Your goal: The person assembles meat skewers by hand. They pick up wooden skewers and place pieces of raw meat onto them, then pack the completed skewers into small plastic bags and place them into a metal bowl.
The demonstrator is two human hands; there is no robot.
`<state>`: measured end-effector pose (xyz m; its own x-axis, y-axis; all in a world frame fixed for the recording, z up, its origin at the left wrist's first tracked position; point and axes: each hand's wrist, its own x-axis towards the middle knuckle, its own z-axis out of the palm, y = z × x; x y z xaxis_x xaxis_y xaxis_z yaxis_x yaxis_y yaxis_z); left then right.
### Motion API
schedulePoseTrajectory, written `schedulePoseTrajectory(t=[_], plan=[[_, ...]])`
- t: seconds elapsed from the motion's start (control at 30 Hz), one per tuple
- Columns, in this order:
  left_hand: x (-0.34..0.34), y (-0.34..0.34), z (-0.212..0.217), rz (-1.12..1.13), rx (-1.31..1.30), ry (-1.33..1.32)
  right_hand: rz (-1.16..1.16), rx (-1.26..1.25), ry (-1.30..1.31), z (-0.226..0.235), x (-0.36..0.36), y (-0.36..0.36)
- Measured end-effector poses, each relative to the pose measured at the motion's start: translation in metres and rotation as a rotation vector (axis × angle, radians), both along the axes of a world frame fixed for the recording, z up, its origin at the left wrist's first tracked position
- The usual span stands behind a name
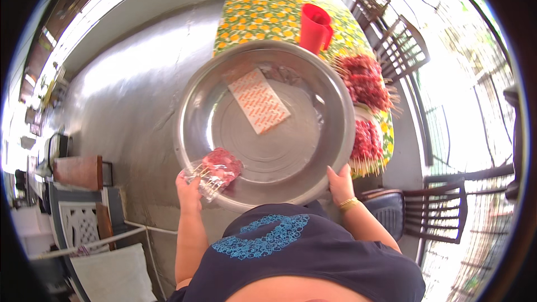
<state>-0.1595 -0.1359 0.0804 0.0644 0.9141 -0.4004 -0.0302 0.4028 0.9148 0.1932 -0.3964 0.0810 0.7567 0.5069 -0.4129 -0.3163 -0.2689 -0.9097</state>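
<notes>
A large round metal basin [268, 159] is in front of my body, its far side over the table. My left hand [190, 190] is closed at the basin's near left rim on a see-through plastic bag of meat skewers [221, 168]. The bag's meat end hangs inside the rim, with the pale stick ends toward my fingers. At the near right, my right hand [340, 185] grips the basin's rim, thumb on top and the other fingers mostly hidden. Inside the basin lies a flat white packet [258, 100] with an orange pattern, beside crumpled see-through plastic [284, 75].
Beyond the basin stands a table with a yellow-and-green fruit-patterned cloth [257, 11]. It holds a red pitcher [314, 29] and two piles of raw meat skewers, one farther [363, 81] and one nearer [367, 141]. Dark wooden chairs [436, 212] line the right side.
</notes>
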Motion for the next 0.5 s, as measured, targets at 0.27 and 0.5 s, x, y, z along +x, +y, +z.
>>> schedulePoseTrajectory(t=[0.27, 0.5], plan=[[-0.063, 0.154, -0.007, -0.224, 0.11, 0.141, 0.238, 0.037, -0.352, 0.035, -0.059, 0.079], [-0.071, 0.214, 0.006, -0.263, -0.075, 0.219, 0.29, 0.259, -0.408, 0.06, -0.074, 0.123]])
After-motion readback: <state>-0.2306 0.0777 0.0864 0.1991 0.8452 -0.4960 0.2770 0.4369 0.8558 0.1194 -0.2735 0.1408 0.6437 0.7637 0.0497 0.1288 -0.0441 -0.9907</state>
